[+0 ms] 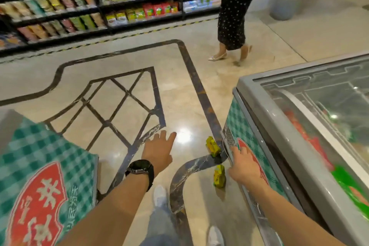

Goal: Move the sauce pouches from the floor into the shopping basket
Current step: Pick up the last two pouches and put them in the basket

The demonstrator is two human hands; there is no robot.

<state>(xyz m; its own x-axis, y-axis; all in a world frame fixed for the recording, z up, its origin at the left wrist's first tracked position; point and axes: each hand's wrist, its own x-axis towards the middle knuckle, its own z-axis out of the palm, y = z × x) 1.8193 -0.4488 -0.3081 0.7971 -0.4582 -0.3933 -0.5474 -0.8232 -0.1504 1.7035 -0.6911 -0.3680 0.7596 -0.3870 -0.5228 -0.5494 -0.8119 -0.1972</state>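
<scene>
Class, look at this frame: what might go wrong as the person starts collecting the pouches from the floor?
1. The far pouch and near pouch lie close by the freezer; the right hand, near its side, may knock it.
2. A passer-by walks nearby and might step into the reach.
3. No basket shows, so the drop spot is unknown.

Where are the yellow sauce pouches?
Head view, right of centre: the farther pouch and nearer pouch sit on the floor beside the chest freezer, by the right hand.
</scene>
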